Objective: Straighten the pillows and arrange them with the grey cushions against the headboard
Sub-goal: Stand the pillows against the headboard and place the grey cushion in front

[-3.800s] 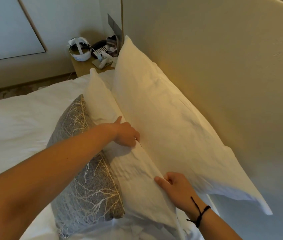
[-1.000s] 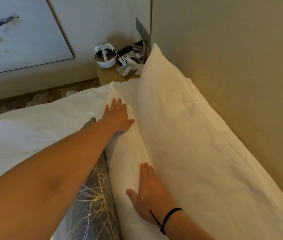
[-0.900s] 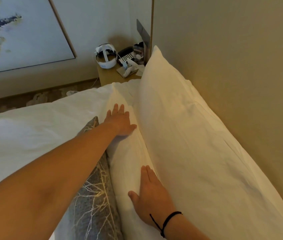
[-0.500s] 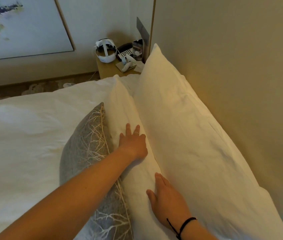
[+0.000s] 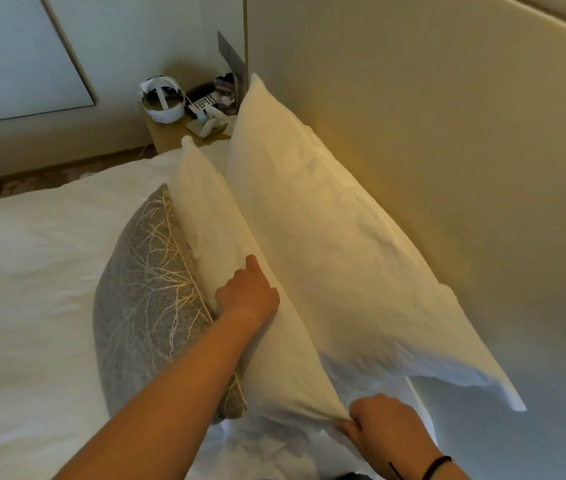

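Two white pillows stand on edge along the beige headboard point(image 5: 430, 140). The back pillow point(image 5: 337, 244) leans on the headboard. The front pillow point(image 5: 212, 216) stands against it, and a grey cushion point(image 5: 146, 285) with a pale branch pattern leans on its front face. My left hand point(image 5: 246, 296) grips the front pillow's top edge, one finger stretched along it and the rest curled. My right hand point(image 5: 378, 427) pinches the near corner of the same pillow, close to the mattress.
The white duvet point(image 5: 32, 289) covers the bed to the left. A wooden nightstand point(image 5: 167, 133) beyond the pillows carries a white headset point(image 5: 163, 100), a phone and small items. A framed picture point(image 5: 14, 53) hangs on the far wall.
Both hands lay flat on the front pillow before. Now the left hand has slid nearer and curled over its top edge, and the right hand has dropped to pinch its near corner.
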